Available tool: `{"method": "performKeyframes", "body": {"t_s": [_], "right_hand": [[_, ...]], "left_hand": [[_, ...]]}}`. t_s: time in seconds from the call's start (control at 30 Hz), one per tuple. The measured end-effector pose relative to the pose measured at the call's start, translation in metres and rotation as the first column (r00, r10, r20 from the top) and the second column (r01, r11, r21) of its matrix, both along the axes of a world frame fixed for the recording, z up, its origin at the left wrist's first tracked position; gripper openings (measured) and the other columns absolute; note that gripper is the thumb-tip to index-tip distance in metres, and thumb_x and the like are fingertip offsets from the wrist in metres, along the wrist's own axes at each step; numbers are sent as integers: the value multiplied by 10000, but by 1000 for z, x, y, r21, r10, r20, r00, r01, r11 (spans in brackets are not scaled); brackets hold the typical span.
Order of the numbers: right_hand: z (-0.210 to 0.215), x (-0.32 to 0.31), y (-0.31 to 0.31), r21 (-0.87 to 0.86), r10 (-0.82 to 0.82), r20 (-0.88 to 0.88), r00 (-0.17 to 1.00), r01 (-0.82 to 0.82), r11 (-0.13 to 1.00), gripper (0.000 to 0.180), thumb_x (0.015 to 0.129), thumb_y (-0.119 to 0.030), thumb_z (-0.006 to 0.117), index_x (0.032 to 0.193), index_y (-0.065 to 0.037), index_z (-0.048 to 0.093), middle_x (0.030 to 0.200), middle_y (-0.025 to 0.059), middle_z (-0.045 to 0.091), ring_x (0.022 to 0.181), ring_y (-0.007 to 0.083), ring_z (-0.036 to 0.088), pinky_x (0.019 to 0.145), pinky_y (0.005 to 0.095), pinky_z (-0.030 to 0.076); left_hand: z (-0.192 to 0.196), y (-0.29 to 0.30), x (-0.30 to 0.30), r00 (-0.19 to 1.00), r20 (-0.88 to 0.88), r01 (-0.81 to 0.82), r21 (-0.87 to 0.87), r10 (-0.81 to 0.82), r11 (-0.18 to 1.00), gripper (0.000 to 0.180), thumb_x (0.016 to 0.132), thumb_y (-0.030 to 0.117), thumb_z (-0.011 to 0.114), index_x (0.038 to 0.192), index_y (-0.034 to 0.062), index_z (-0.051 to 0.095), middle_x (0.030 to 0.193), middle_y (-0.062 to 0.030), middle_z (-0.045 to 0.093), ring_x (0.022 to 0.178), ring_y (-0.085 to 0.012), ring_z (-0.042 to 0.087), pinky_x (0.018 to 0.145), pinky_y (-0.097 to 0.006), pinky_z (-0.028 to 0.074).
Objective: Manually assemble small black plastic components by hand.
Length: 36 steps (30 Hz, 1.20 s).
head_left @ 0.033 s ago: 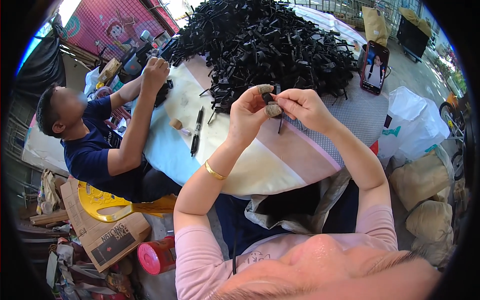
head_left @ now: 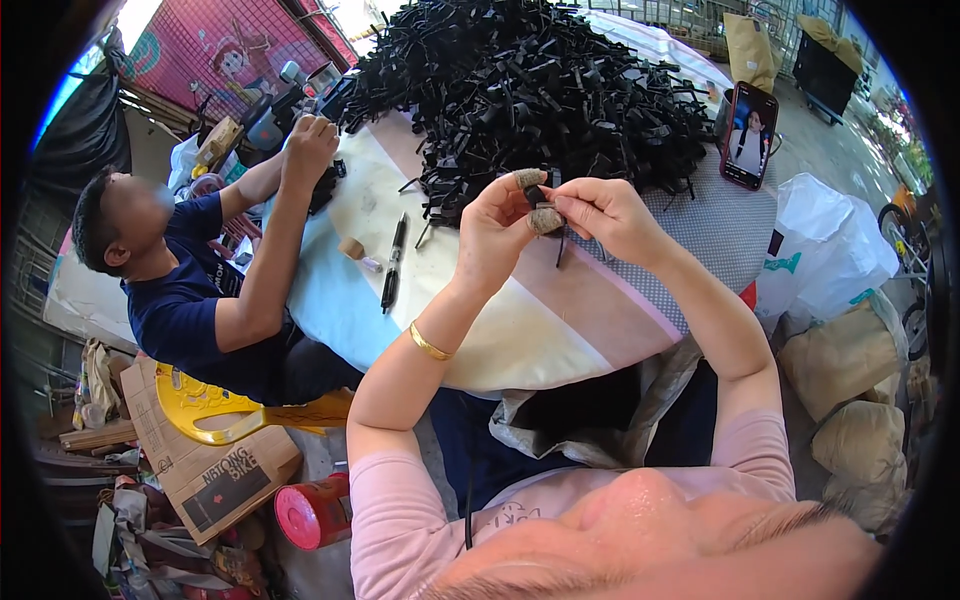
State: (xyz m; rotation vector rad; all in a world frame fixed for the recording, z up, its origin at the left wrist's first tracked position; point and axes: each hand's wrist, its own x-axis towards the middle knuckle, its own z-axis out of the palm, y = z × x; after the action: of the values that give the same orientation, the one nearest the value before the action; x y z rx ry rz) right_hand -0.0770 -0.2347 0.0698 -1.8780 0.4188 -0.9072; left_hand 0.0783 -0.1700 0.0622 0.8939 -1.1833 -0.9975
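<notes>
In front of the heaped pile of small black strap-like pieces [head_left: 540,100], my two hands meet over the table. My left hand [head_left: 490,235] pinches a small black piece [head_left: 534,194] between thumb and forefinger, both wrapped in brownish tape. The thumb and fingertips of my right hand [head_left: 612,218] close on the same piece from the other side. A thin black tail hangs down beside the taped thumb. What exactly the piece is cannot be made out. A gold bangle [head_left: 430,342] circles my left wrist.
The round table's striped cloth [head_left: 480,345] holds a black marker [head_left: 395,262], a small tan roll [head_left: 352,247] and a propped phone [head_left: 749,135]. Another person [head_left: 190,270] works at the left. An open sack [head_left: 510,425] lies by my lap; white plastic bags [head_left: 825,250] stand right.
</notes>
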Motion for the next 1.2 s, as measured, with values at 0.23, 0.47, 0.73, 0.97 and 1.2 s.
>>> {"method": "performKeyframes", "body": {"t_s": [0.23, 0.47, 0.73, 0.97, 1.2], "right_hand": [[-2, 4, 4, 93, 16, 14, 1000, -18, 996, 185, 878, -79, 495, 968, 38, 605, 609, -17, 495, 535, 35, 409, 474, 175, 337], [-2, 5, 11, 190, 35, 89, 995, -52, 980, 172, 871, -74, 500, 941, 36, 612, 625, -29, 500, 533, 21, 395, 470, 158, 320], [13, -5, 8, -190, -125, -60, 990, 112, 975, 200, 673, -93, 713, 823, -9, 611, 604, -31, 518, 533, 4, 412, 471, 162, 326], [15, -20, -11, 180, 27, 54, 998, -37, 983, 154, 783, -110, 612, 878, 11, 605, 661, -32, 549, 550, 8, 444, 476, 151, 341], [9, -18, -12, 333, 243, 138, 960, -275, 902, 221, 835, -184, 602, 952, 3, 598, 677, -26, 553, 547, 9, 438, 469, 143, 336]], "left_hand": [[-1, 2, 3, 1000, -12, -22, -79, 21, 997, 223, 761, -67, 604, 971, -19, 545, 911, -61, 610, 808, -102, 575, 717, -214, 493], [-1, 9, 0, 921, 311, -182, -189, 235, 965, 252, 755, -43, 628, 965, -13, 492, 927, -95, 613, 813, -106, 580, 708, -210, 485], [3, 15, -14, 635, 655, -250, -327, 409, 911, 613, 611, 9, 738, 1123, 28, 401, 833, -114, 619, 817, -185, 617, 733, -283, 480], [19, 12, 10, 905, -78, 418, -28, -419, 908, 665, 645, 4, 732, 1207, 37, 377, 1091, -129, 542, 962, -193, 556, 856, -340, 469], [-1, -1, 17, 785, -279, 572, -15, -553, 820, 476, 704, 56, 705, 1100, 31, 443, 1006, -101, 568, 926, -244, 598, 852, -385, 485]]}}
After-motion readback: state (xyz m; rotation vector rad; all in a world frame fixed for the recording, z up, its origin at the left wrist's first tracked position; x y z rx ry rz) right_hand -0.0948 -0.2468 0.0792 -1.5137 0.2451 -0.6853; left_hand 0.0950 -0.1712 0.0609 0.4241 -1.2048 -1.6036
